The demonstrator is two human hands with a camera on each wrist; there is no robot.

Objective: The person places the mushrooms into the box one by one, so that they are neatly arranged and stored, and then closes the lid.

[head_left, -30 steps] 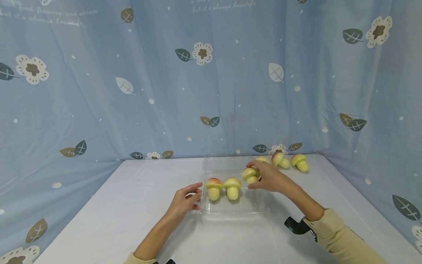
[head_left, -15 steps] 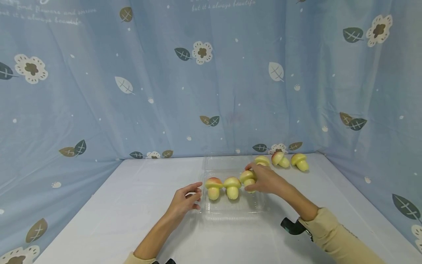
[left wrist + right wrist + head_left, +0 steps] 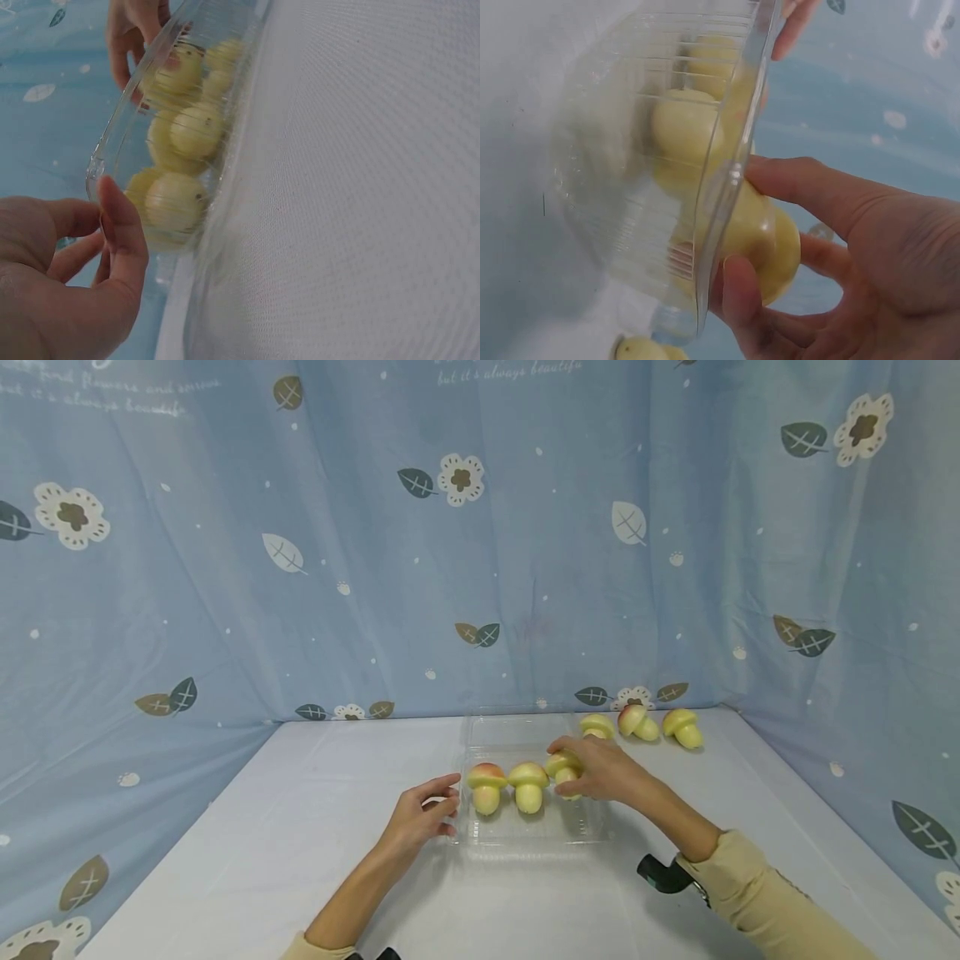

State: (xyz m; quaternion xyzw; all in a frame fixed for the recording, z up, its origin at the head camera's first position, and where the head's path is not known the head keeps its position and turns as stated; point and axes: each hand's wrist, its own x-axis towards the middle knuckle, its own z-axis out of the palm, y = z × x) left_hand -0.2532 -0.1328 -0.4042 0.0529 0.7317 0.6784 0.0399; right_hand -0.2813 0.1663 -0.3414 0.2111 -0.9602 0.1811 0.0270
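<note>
In the head view a clear plastic box (image 3: 517, 842) with its lid folded back lies on the table. Two yellow-green toy mushrooms, one with a reddish cap (image 3: 487, 774) and one plain (image 3: 528, 787), lie side by side in it. My right hand (image 3: 611, 770) holds a third toy mushroom (image 3: 562, 765) between thumb and fingers at the box's right side. The right wrist view has this mushroom (image 3: 769, 244) at the box rim, partly behind the wall. My left hand (image 3: 418, 817) pinches the left rim; its thumb (image 3: 120, 217) shows in the left wrist view.
Behind my right hand lie three more toy mushrooms, one (image 3: 597, 726) partly hidden, one reddish (image 3: 637, 724) and one at the right (image 3: 682, 729). The white tabletop (image 3: 337, 777) meets a blue patterned curtain (image 3: 375, 593) at the back and sides.
My right hand has moved slightly left and down with the toy mushroom, bringing it beside the other two in the box. The left hand has stayed at the rim.
</note>
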